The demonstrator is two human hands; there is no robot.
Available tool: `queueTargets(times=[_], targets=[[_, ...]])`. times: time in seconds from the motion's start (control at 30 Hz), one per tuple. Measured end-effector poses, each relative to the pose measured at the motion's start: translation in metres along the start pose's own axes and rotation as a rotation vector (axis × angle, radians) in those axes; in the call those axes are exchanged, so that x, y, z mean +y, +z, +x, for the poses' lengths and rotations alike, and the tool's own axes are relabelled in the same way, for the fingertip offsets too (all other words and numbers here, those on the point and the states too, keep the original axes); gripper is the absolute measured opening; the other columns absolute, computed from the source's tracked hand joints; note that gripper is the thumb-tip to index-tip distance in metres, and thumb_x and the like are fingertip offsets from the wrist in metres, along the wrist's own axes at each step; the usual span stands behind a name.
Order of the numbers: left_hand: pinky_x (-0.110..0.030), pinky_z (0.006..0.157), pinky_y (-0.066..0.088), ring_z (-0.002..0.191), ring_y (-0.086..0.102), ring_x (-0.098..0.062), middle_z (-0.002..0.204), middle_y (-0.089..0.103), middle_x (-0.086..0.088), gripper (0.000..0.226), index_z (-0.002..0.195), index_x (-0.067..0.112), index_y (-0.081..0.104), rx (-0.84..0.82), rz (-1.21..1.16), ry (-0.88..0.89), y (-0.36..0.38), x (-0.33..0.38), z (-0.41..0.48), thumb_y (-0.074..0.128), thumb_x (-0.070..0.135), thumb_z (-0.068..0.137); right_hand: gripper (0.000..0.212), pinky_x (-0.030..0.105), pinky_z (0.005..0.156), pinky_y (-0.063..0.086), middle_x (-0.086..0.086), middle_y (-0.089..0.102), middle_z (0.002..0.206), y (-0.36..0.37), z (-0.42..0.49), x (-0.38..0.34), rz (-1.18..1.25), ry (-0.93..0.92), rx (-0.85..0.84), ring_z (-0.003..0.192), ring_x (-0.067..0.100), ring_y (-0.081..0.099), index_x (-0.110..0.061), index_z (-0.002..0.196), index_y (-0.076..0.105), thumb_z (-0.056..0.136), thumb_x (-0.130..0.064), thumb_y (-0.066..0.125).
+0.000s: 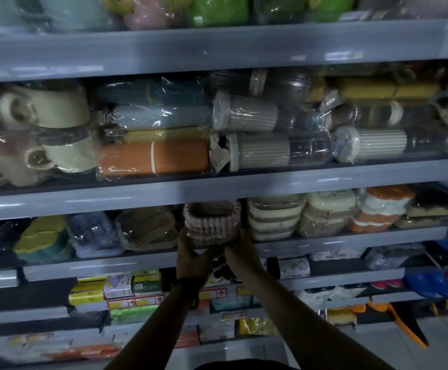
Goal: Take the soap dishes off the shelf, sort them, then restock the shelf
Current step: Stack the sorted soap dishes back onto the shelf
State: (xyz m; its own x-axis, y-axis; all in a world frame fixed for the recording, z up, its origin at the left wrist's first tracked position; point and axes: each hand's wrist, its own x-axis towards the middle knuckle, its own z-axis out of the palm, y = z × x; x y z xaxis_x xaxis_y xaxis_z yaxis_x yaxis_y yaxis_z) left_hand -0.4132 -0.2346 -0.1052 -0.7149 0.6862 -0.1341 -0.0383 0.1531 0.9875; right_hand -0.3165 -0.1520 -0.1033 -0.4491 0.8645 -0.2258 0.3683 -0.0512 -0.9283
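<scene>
Head view, the only one supplied.

Item under handling: a wrapped stack of ribbed pinkish soap dishes [212, 220], at the front edge of the soap-dish shelf [350, 240], roughly midway along it. My left hand [190, 249] grips the stack's lower left side and my right hand [240, 244] its lower right. The fingers of both are curled round the base. Blur prevents finer detail, and I cannot tell whether the base rests on the shelf lip or hangs clear of it.

Reason for the hold, as I judge it: the dishes are loose-nested inside film, so a two-sided grip low down keeps the pile from shearing or tipping.

Clearances: the stack sits between a clear-lidded stack [145, 228] near its left and a cream stack [273, 217] just beside its right. Room on the right is tight. The front edge of the shelf above [137, 198] lies directly over the stack's top, so headroom is slight. Open room is toward me, off the front edge. Lifting risks catching the upper edge, so I judge a level, straight path safest.
</scene>
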Motion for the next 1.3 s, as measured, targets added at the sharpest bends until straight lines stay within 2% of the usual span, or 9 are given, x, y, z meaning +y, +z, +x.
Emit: queueTargets(times=[0.33, 0.47, 0.63, 0.73, 0.83, 0.93, 1.03, 1.17, 1.3], targets=[[-0.057, 0.095, 0.058, 0.122, 0.06, -0.031, 0.132, 0.057, 0.001, 0.088, 0.145, 0.037, 0.039, -0.05, 0.045, 0.01, -0.005, 0.003, -0.005, 0.088, 0.027, 0.071, 0.041, 0.008, 0.056, 0.046, -0.016, 0.065, 0.106, -0.001, -0.013, 0.013, 0.112, -0.038, 0.111, 0.081, -0.007, 0.063, -0.034, 0.138, 0.051, 0.102, -0.017, 0.061], [-0.049, 0.082, 0.063, 0.111, 0.066, -0.029, 0.121, 0.055, 0.017, 0.082, 0.147, 0.037, 0.039, -0.105, 0.031, -0.051, -0.015, 0.005, -0.003, 0.085, 0.013, 0.083, 0.047, 0.022, 0.067, 0.053, -0.004, 0.071, 0.12, 0.007, -0.017, 0.012, 0.162, -0.025, 0.221, 0.09, 0.002, 0.067, -0.03, 0.137, 0.055, 0.094, -0.022, 0.073], [-0.054, 0.075, 0.064, 0.093, 0.074, -0.032, 0.127, 0.062, 0.003, 0.055, 0.136, 0.035, 0.053, -0.147, 0.1, -0.042, -0.034, 0.002, -0.005, 0.073, 0.006, 0.094, 0.031, 0.034, 0.064, 0.057, 0.001, 0.072, 0.105, 0.03, -0.035, 0.013, 0.132, 0.034, 0.283, 0.078, 0.012, 0.069, -0.022, 0.125, 0.053, 0.099, -0.025, 0.068], [-0.029, 0.065, 0.061, 0.086, 0.07, -0.014, 0.122, 0.065, 0.001, 0.041, 0.121, 0.029, 0.059, -0.093, 0.12, -0.001, -0.055, -0.004, -0.014, 0.07, 0.001, 0.094, 0.027, 0.038, 0.07, 0.062, -0.002, 0.075, 0.099, 0.05, -0.045, 0.015, 0.072, 0.014, 0.248, 0.082, 0.014, 0.073, -0.025, 0.122, 0.06, 0.097, -0.021, 0.066], [-0.027, 0.073, 0.06, 0.096, 0.069, -0.014, 0.125, 0.062, -0.001, 0.045, 0.127, 0.025, 0.054, 0.017, 0.137, 0.046, -0.075, -0.011, -0.023, 0.07, 0.001, 0.093, 0.031, 0.03, 0.072, 0.059, -0.009, 0.071, 0.102, 0.069, -0.049, 0.009, -0.033, -0.045, 0.159, 0.087, 0.006, 0.069, -0.027, 0.126, 0.06, 0.096, -0.021, 0.068], [-0.018, 0.069, 0.054, 0.094, 0.065, -0.012, 0.119, 0.061, -0.004, 0.043, 0.119, 0.021, 0.052, 0.196, 0.193, 0.074, -0.091, -0.013, -0.026, 0.073, -0.001, 0.088, 0.037, 0.049, 0.082, 0.061, -0.005, 0.07, 0.106, 0.083, -0.045, -0.002, -0.075, -0.121, 0.102, 0.092, 0.015, 0.069, -0.031, 0.126, 0.058, 0.09, -0.037, 0.065], [-0.043, 0.079, 0.054, 0.102, 0.06, -0.032, 0.117, 0.055, -0.009, 0.044, 0.115, 0.017, 0.048, 0.331, 0.173, 0.052, -0.104, -0.009, -0.024, 0.074, 0.013, 0.08, 0.048, 0.037, 0.079, 0.056, -0.001, 0.068, 0.119, 0.092, -0.036, -0.021, -0.051, -0.171, -0.045, 0.096, 0.016, 0.067, -0.027, 0.143, 0.053, 0.098, -0.035, 0.067], [-0.019, 0.087, 0.038, 0.115, 0.044, -0.019, 0.129, 0.046, -0.01, 0.06, 0.137, 0.006, 0.048, 0.41, 0.21, 0.038, -0.119, -0.001, -0.022, 0.074, -0.002, 0.083, 0.059, 0.029, 0.079, 0.051, 0.0, 0.066, 0.132, 0.102, -0.022, -0.038, -0.067, -0.204, -0.144, 0.108, 0.018, 0.065, -0.028, 0.152, 0.046, 0.099, -0.04, 0.066], [-0.044, 0.109, 0.043, 0.135, 0.042, -0.031, 0.147, 0.039, -0.014, 0.075, 0.152, 0.012, 0.039, 0.391, 0.198, -0.017, -0.127, 0.003, -0.017, 0.074, 0.003, 0.086, 0.07, 0.032, 0.071, 0.054, 0.002, 0.068, 0.128, 0.111, -0.015, -0.049, -0.089, -0.183, -0.178, 0.093, 0.02, 0.067, -0.034, 0.157, 0.037, 0.094, -0.039, 0.067]])
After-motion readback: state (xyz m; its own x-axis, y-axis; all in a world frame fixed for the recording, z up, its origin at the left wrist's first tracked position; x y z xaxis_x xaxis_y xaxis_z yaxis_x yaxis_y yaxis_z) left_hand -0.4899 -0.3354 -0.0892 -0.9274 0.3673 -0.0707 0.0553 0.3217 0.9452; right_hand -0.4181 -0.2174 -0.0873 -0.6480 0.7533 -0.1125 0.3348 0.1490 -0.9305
